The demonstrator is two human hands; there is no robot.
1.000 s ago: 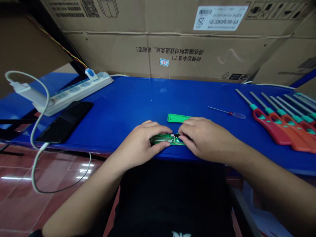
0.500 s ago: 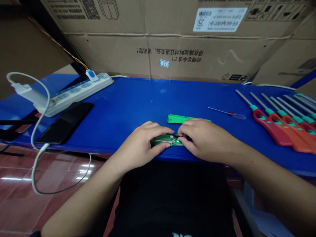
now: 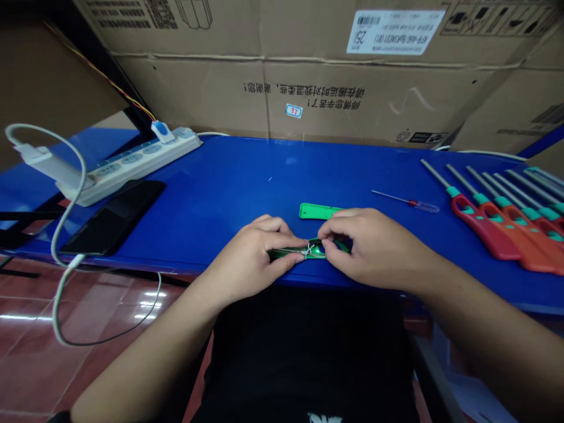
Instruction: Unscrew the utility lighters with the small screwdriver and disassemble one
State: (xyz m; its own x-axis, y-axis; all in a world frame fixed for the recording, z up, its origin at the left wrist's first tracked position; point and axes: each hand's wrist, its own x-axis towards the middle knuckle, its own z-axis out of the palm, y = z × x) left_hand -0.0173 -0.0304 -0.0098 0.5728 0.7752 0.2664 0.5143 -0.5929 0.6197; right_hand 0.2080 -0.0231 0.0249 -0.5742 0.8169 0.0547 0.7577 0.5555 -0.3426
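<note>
Slid L index over green shell since prev frame, pinching it w/ L hand nr table edge & black part w/ R hand, poss. snagging white wire if tugged hard.

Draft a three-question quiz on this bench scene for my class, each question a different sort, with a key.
1. Fill in: the screwdriver lies between the separate green piece and the row of red and orange ____.
2. Which of these lies nearest the white power strip? A: separate green piece. B: black phone. C: screwdriver.
3. True or false: the right hand holds the screwdriver.

Key: 1. lighters; 2. B; 3. False, it is at the open green casing.
</note>
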